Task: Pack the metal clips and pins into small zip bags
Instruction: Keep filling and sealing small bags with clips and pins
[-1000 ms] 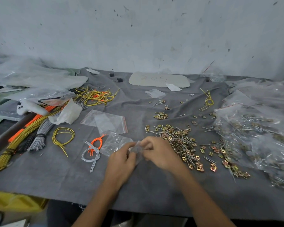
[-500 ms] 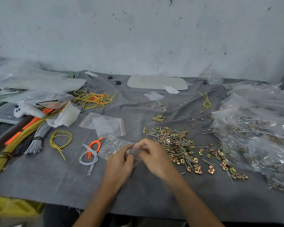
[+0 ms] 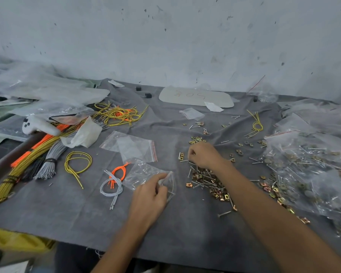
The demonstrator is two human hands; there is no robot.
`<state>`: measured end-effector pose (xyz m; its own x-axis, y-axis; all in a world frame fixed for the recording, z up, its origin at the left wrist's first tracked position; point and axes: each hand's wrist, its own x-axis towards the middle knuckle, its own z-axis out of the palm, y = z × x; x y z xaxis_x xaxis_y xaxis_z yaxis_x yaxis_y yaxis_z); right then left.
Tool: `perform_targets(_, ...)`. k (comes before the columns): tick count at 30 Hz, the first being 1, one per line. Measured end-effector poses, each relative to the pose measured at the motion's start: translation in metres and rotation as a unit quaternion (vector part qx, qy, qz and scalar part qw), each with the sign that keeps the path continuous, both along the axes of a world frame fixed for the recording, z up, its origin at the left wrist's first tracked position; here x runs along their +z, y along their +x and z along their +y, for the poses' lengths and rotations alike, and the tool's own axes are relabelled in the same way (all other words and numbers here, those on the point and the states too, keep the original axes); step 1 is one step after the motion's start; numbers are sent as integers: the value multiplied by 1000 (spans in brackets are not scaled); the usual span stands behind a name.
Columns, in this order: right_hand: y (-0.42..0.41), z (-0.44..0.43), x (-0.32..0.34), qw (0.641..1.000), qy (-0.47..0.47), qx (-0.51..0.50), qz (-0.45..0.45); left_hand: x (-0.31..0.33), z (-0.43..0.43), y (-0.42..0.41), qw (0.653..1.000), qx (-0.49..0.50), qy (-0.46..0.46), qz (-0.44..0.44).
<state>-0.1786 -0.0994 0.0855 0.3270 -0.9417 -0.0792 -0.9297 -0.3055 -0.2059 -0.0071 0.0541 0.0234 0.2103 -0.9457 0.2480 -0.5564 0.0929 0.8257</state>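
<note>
My left hand [image 3: 149,196] pinches a small clear zip bag [image 3: 168,185] near the front middle of the grey cloth [image 3: 77,209]. My right hand [image 3: 203,155] has its fingers curled down onto the far end of a loose pile of brass clips and steel pins [image 3: 207,180]; what the fingers hold is hidden. More clips and pins [image 3: 197,139] lie scattered behind the hand. Several filled zip bags [image 3: 311,166] are heaped at the right.
Empty zip bags [image 3: 132,145] lie left of the pile. Orange and grey wire loops [image 3: 114,180], a yellow loop [image 3: 77,162], wire bundles [image 3: 28,160] and a white controller [image 3: 37,125] fill the left. A grey plate [image 3: 195,96] lies by the wall.
My right hand left the small bag and reached right and away onto the clip pile. My left hand kept hold of the bag. The camera tilted a little.
</note>
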Motion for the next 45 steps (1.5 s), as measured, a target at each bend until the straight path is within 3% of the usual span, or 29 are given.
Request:
perform_targets(17,7,-2,3,982,17,118,144,4,1,0,1000,-10,0,-13)
perform_targets(27,7,9,-9,989,-41,67,123,3,2,-1,1000,-6,-2,-11)
perform_targets(35,-3,7,-7,990,-5,86,110,4,2,-1,1000,-6,0,-12)
perform_targets(38,-8,6,-10,995,-55,59,58,4,3,-1,1000,-7,-3,-16)
perform_targets(40,-8,11,-6,994,-72,-1,-79,4,3,-1,1000,-2,-3,-14)
perform_targets(42,-3,25,-1,969,-49,-58,-233,4,2,-1,1000,2,1,-15)
perform_targets(45,13,69,-13,896,18,-96,-432,2,1,-1,1000,5,2,-12)
